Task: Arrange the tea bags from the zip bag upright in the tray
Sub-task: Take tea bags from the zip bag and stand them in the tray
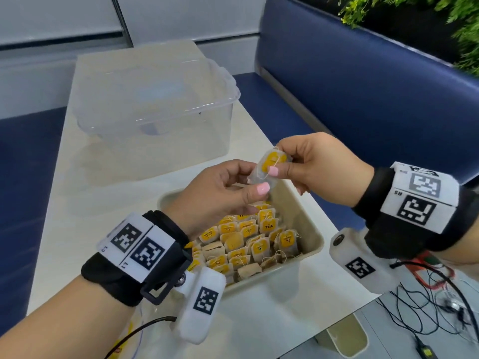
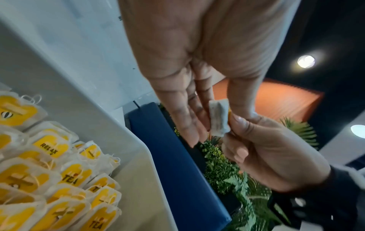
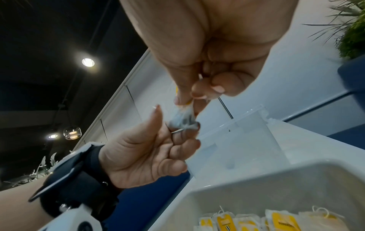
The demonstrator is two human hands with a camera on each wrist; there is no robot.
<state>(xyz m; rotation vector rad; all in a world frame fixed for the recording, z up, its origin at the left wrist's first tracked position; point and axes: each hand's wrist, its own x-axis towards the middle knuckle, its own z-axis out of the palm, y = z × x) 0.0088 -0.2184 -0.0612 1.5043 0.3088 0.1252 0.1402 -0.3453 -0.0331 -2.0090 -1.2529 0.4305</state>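
Both hands hold one tea bag (image 1: pixel 270 164) with a yellow tag above the beige tray (image 1: pixel 307 224). My left hand (image 1: pixel 223 193) pinches its lower end between thumb and fingers; my right hand (image 1: pixel 311 164) pinches its upper end. From the left wrist view the tea bag (image 2: pixel 219 120) shows as a white paper edge between both hands' fingers; in the right wrist view the tea bag (image 3: pixel 183 118) is blurred. Several yellow-tagged tea bags (image 1: pixel 246 242) stand upright in rows inside the tray (image 2: pixel 110 125). The zip bag (image 1: pixel 129 340) peeks out under my left forearm.
A clear plastic box with lid (image 1: pixel 155 104) stands on the white table (image 1: pixel 85 177) behind the tray. Blue bench seats (image 1: pixel 363 94) run along the right and far sides. Cables (image 1: pixel 435 301) lie at the right front; plants (image 1: pixel 440 19) top the bench back.
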